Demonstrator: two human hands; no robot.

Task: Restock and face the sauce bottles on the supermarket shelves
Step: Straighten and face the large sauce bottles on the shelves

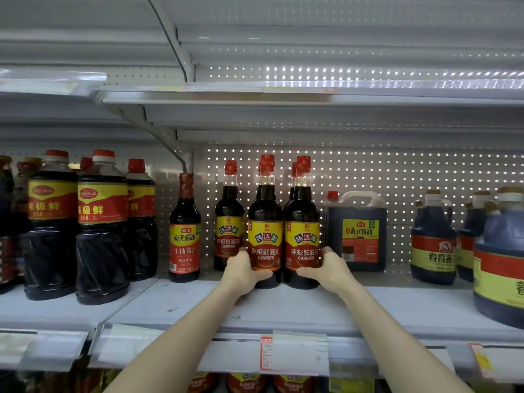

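**Two sauce bottles gripped side by side at mid-shelf**

The grey shelf runs the whole width, with a second shelf overhanging it and a perforated back wall behind. At the far right edge a large blue jug stands well forward, near the shelf lip, with smaller blue jugs behind it. On the left bay stand tall dark bottles with red and yellow labels, set in rows. A square jug with a handle sits just right of the middle, back near the wall. A slim red-labelled bottle stands alone beside the bracket.

In the middle are the two sauce bottles, upright, touching and labels forward: the left bottle and the right bottle. More of the same kind stand behind them, one back and to the left. The left hand wraps the left bottle low down, thumb across the front. The right hand wraps the right bottle the same way, filling the narrow gap towards the square jug.

Bare shelf lies in front of the pair out to the lip, and between the square jug and the blue jugs. The caps sit a little below the overhanging shelf. Price tags hang along the front edge.
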